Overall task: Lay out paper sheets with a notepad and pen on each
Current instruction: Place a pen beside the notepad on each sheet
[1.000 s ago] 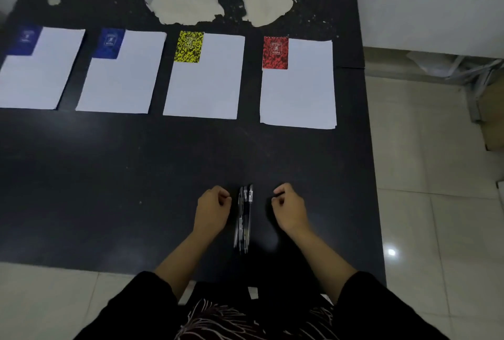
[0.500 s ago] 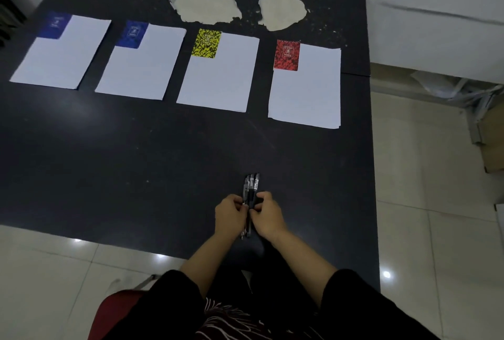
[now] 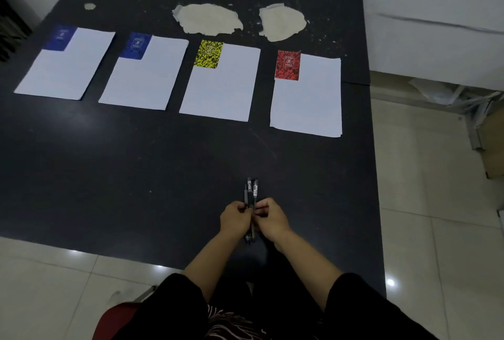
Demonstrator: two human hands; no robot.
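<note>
Several white paper sheets lie in a row across the black table (image 3: 136, 162). Each carries a small notepad at its top left corner: a blue notepad (image 3: 59, 37) on the leftmost sheet (image 3: 68, 72), a second blue notepad (image 3: 135, 45), a yellow notepad (image 3: 208, 54) and a red notepad (image 3: 288, 65) on the rightmost sheet (image 3: 308, 102). Near the table's front edge a bundle of dark pens (image 3: 251, 192) points away from me. My left hand (image 3: 235, 219) and my right hand (image 3: 271, 219) are both closed around the bundle, fingertips meeting over it.
Two pale worn patches (image 3: 210, 19) mark the table's far side. The table's right edge drops to a tiled floor (image 3: 436, 203). A cardboard box and metal bars (image 3: 480, 127) sit at the far right. A red seat edge (image 3: 114, 320) shows below me.
One second ago my hands rested on either side of the pens lying on the table. They closed in and gripped the bundle. The view has pulled back from the table.
</note>
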